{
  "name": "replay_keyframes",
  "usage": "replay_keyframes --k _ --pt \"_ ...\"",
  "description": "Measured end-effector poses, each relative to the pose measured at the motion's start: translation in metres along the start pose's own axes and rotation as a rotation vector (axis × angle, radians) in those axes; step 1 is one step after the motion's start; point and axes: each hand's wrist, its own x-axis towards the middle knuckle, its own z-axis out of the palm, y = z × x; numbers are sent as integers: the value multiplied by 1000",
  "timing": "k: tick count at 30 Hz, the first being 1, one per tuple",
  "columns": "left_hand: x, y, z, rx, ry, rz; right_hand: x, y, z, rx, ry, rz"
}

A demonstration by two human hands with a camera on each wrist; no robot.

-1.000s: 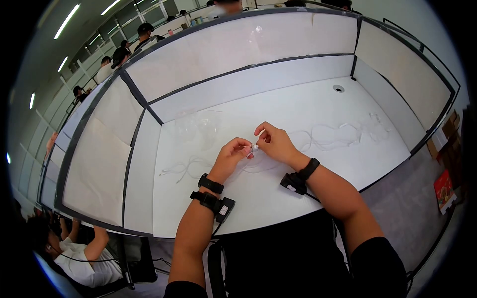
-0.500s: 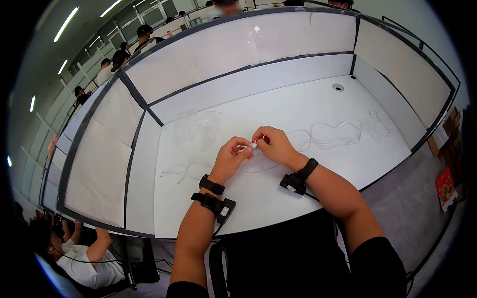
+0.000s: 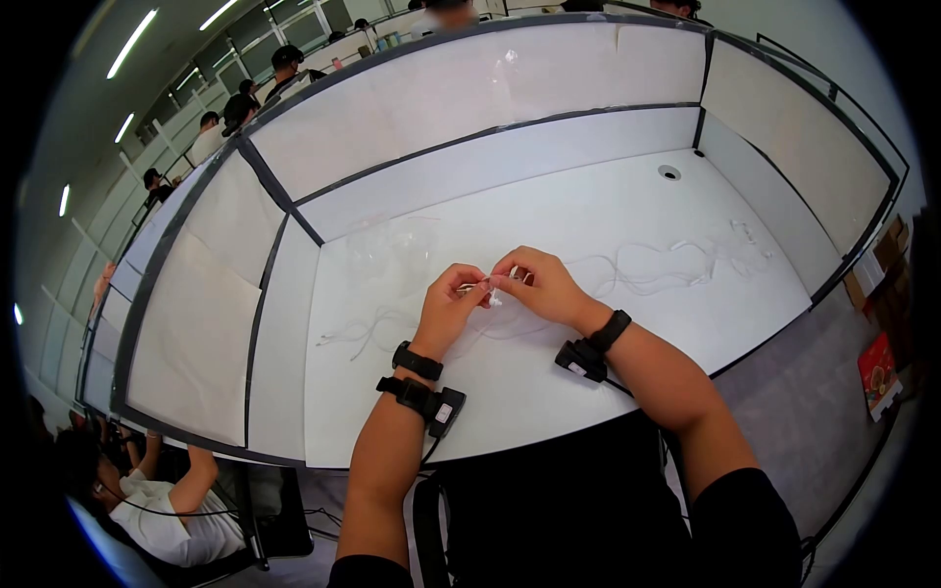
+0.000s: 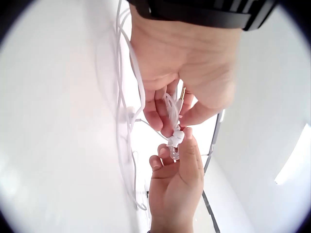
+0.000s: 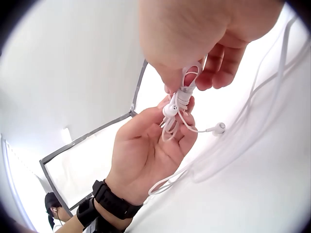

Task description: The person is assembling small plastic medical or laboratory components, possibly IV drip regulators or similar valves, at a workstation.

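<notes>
The fingers of the left hand are closing snugly around a small wound bundle of white wired earphones, while the right hand is pinching the looped end between thumb and finger, its other fingers bending loosely clear. The bundle is being held between the two hands, above the white counter. One earbud is resting against the windings, another is sticking out sideways on its wire, and a gold-tipped plug is showing between the left thumb and fingers. Black bands are circling both wrists. Loose white cables are lying on either side of the hands, and clear plastic is lying farther back on the left. Pale partitions are enclosing the counter, and a person in a white shirt is sitting beyond the left one.
</notes>
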Motion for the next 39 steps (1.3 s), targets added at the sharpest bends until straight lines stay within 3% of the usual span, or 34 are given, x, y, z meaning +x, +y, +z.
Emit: replay_keyframes --k 5,11,20,25,31,39 --pt "-4 4 2 -95 -76 20 0 0 0 -21 47 12" --pt "-4 3 0 -13 -51 -47 0 0 1 -24 34 7" --pt "-3 6 3 -40 9 -9 1 10 1 39 34 20" --pt "-1 5 2 -83 16 -1 0 9 4 72 65 143" --pt "-1 5 0 15 -8 -33 -1 28 20 187 136 155" --pt "-4 8 7 -24 -25 -9 -3 3 14 -57 181 -59"
